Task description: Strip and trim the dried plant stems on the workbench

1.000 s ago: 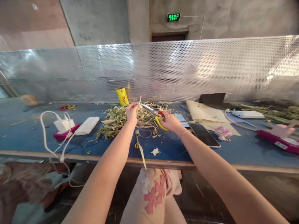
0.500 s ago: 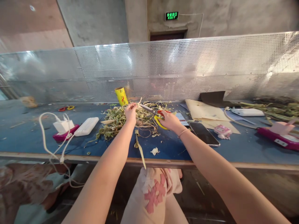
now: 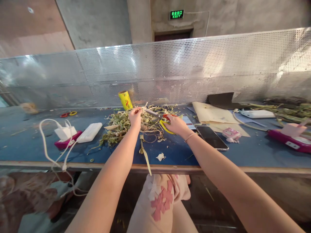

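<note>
My right hand (image 3: 176, 124) grips a pair of scissors (image 3: 165, 125) with one red and one yellow handle loop. The blades point left toward my left hand (image 3: 135, 116), whose fingers are pinched around a thin pale strip of plant (image 3: 145, 105). The blade tips lie close to that strip; whether they touch it is too small to make out. Beneath both hands spreads a pile of dry greenish plant scraps (image 3: 118, 124). A longer pale strip (image 3: 146, 158) hangs over the table's front edge.
A yellow tube (image 3: 125, 100) stands behind the pile. Left are a white power bank (image 3: 90, 132), a purple power strip (image 3: 65, 143) and cables. To the right lie a phone (image 3: 212, 137), a pink case (image 3: 231, 134) and brown paper (image 3: 213, 114). A perforated metal panel (image 3: 145, 74) borders the blue table (image 3: 179, 155).
The view has shifted very slightly. Both hands, the scissors and the strip keep nearly the same positions.
</note>
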`<state>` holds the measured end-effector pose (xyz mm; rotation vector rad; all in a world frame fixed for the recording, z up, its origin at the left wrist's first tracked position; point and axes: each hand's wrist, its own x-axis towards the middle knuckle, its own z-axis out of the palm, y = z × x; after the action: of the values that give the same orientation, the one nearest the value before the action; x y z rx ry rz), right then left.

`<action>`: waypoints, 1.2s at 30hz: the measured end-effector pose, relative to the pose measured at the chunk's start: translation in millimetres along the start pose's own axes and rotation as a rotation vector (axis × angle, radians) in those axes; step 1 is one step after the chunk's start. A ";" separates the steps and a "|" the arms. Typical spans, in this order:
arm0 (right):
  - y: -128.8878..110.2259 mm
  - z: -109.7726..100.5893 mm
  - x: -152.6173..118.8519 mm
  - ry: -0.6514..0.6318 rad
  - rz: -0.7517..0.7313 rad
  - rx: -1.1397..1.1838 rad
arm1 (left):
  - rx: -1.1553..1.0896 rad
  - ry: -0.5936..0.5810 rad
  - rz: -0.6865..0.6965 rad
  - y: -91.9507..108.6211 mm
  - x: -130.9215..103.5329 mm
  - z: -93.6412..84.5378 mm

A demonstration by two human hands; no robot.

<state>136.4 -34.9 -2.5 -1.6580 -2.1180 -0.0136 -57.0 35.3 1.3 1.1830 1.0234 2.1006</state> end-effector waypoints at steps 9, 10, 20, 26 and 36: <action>-1.5 -1.5 -0.5 -0.006 -0.004 -0.007 | 0.007 -0.004 0.007 2.8 -1.9 0.3; -1.7 -2.0 -0.6 -0.006 -0.002 -0.005 | 0.003 -0.007 0.009 2.3 -1.8 0.6; -1.9 -1.3 -0.2 0.000 -0.013 -0.014 | 0.032 -0.013 0.016 -3.8 1.5 -1.6; -2.1 -1.3 -0.4 0.010 -0.011 -0.025 | 0.028 -0.031 0.024 -4.1 1.3 0.1; -3.8 -4.2 -0.9 -0.021 -0.013 -0.026 | 0.169 -0.066 0.091 -1.2 -0.1 -2.2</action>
<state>134.5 -38.0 2.0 -1.6665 -2.1528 -0.0281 -58.8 35.1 -0.5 1.3952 1.1546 2.0613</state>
